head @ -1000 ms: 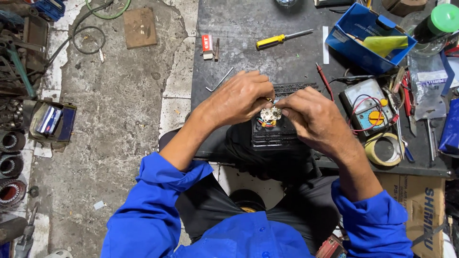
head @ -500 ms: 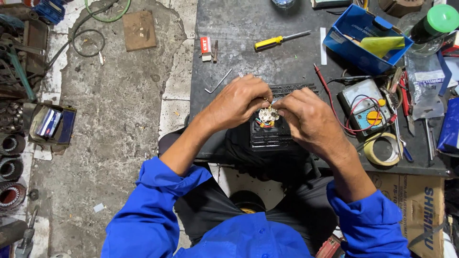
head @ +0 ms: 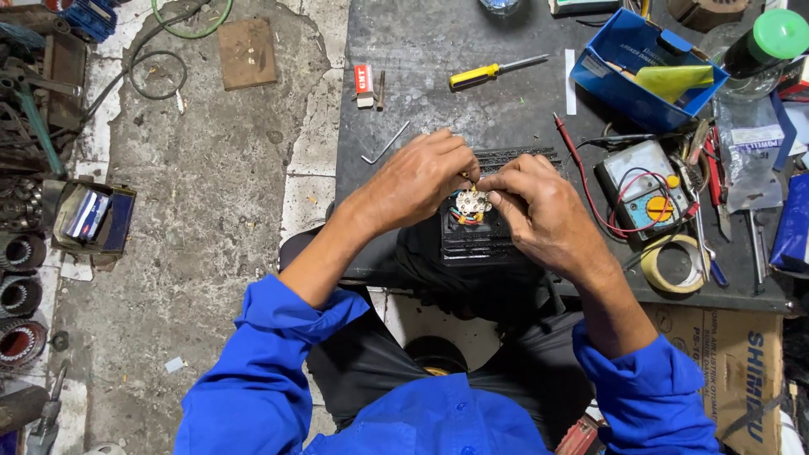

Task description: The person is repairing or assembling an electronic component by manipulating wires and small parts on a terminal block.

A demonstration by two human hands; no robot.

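At the far left of the frame, coiled motor parts (head: 18, 295) are lying on the concrete floor (head: 211, 211), with a small open box (head: 91, 219) just beside them. Moving right, a bent hex key (head: 386, 143) is resting on the dark counter (head: 438, 50), above the left hand (head: 417, 181). That hand is pinching down with closed fingertips on the small white terminal block (head: 472, 203), which is sitting at the middle of the frame on top of a black finned motor housing (head: 476, 240) at the counter's near edge. The right hand (head: 539, 211) is closing on the same block from the other side, fingertips touching its rim.

To do this fiddly work well, both hands should probably be keeping the block steady against the housing and working one coloured wire at a time, so none slips loose.

Further right, a yellow-handled screwdriver (head: 493, 72) is lying in the upper part of the frame, a multimeter (head: 645, 194) with red leads is sitting near the right hand, and a roll of tape (head: 674, 263) is lying below it.
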